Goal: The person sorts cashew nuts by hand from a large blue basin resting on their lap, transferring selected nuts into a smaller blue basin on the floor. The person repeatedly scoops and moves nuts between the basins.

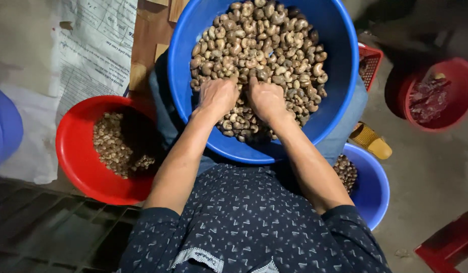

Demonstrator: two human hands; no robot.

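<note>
Cashew nuts (259,45), unshelled, brown and grey, heaped in the large blue basin (340,65) that rests on your lap. Your left hand (217,97) lies palm down on the near edge of the heap, with its fingers dug in among the nuts. Your right hand (266,99) lies just beside it, almost touching, with its fingers likewise buried. Whether either hand's fingers are spread or closed on nuts cannot be told, since the heap hides them.

Other items around you:
- Red bowl (77,167) on your left, on the floor, part filled with smaller pale kernels (112,144).
- Smaller blue bowl (375,187) under your right forearm, holding a few dark nuts (346,172).
- Round red tub (461,76) at far right, with dark reddish contents that are too dim to name.
- Red mesh crate (370,60), partly hidden behind the large basin.
- Yellow sandal (370,140) on the concrete floor, beside the basin.
- Printed white sack (92,55), spread flat at upper left.
- Blue container (4,126) at the left edge.
</note>
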